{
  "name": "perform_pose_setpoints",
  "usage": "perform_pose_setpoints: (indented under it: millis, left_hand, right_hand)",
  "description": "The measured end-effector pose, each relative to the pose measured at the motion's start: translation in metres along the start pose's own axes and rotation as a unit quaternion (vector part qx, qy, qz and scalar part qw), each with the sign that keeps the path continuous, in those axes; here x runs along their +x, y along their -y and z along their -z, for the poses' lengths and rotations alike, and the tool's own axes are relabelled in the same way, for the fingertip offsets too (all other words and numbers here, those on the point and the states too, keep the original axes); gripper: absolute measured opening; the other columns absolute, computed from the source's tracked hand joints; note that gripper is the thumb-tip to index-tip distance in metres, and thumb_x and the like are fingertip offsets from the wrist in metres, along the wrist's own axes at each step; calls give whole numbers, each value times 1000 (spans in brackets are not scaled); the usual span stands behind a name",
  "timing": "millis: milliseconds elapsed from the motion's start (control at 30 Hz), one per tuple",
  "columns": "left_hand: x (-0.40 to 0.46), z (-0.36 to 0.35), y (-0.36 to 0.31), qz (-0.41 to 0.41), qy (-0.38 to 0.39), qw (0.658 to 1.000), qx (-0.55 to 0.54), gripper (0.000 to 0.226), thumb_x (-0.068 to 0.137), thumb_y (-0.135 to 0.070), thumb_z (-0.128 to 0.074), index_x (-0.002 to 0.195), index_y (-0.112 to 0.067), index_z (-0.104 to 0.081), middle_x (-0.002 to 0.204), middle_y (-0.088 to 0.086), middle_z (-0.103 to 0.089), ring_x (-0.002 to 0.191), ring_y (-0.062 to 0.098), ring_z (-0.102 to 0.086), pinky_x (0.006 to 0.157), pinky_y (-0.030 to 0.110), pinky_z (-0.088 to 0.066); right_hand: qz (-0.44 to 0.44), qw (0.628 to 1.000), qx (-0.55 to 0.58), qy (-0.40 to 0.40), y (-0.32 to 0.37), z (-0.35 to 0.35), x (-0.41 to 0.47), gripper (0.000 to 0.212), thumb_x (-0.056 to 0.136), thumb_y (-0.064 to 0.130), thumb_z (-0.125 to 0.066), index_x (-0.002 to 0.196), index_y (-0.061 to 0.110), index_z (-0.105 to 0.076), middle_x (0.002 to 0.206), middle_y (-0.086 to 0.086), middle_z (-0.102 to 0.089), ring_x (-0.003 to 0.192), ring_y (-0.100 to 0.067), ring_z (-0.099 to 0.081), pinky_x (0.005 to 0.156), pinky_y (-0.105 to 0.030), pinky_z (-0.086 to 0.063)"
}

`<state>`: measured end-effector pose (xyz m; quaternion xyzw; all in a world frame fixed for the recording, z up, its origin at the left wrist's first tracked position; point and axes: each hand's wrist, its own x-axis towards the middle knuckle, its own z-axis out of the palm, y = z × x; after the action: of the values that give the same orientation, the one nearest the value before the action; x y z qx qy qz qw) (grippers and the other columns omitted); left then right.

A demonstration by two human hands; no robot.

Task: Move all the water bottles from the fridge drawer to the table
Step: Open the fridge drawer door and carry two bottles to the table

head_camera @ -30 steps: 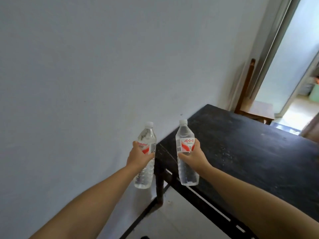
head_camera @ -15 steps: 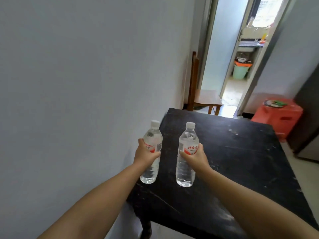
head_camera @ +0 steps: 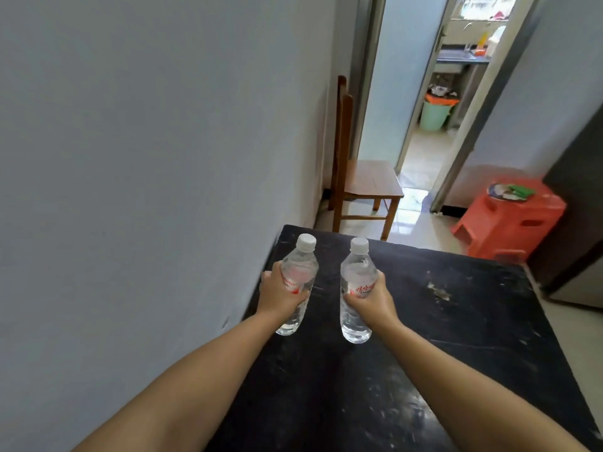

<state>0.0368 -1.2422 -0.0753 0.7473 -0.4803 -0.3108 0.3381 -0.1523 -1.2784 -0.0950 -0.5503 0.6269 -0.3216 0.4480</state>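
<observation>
Two clear water bottles are held upright over the black desk (head_camera: 456, 337), one in each hand. The left bottle (head_camera: 298, 272) is clamped in the grip of the left hand (head_camera: 277, 296), fingers wrapped round its red label, close to the desk's edge by the grey wall (head_camera: 146, 158). The right bottle (head_camera: 357, 282) is clamped in the grip of the right hand (head_camera: 372, 300), just beside the first at its 3 o'clock, apart from it. Whether the bottle bases touch the desk cannot be told. At 12 o'clock beyond the desk a wooden chair (head_camera: 365, 181) is seen against the wall; at 2 o'clock a red plastic stool (head_camera: 509, 223) is seen on the floor.
</observation>
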Motion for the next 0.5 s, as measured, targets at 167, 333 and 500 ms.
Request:
perform_pose_setpoints:
  millis: [167, 333, 500]
  left_hand:
    - [79, -22, -9, 8, -8, 998, -55, 65, 71, -16, -81, 125, -14, -45, 119, 5, -60, 110, 23, -57, 86, 26, -40]
    - [138, -43, 0, 16, -29, 996, -85, 66, 74, -13, -78, 128, -15, -42, 121, 3, -59, 112, 21, -55, 90, 25, -40]
    - [168, -51, 14, 26, -54, 992, -112, 68, 73, -14, -80, 128, -20, -39, 115, -1, -61, 107, 21, -61, 88, 29, -47]
  right_hand:
    - [35, 999, 33, -23, 12, -11, 78, 72, 80, 15, -75, 137, 23, -32, 115, 7, -51, 105, -12, -51, 93, -31, -43]
    - [52, 997, 51, -23, 6, -31, 139, 74, 81, 18, -75, 140, 25, -31, 118, 11, -47, 109, -9, -48, 95, -29, -40]
    - [61, 996, 58, -22, -7, -40, 156, 77, 81, 15, -75, 141, 27, -29, 128, 7, -48, 114, -9, -48, 97, -27, -39]
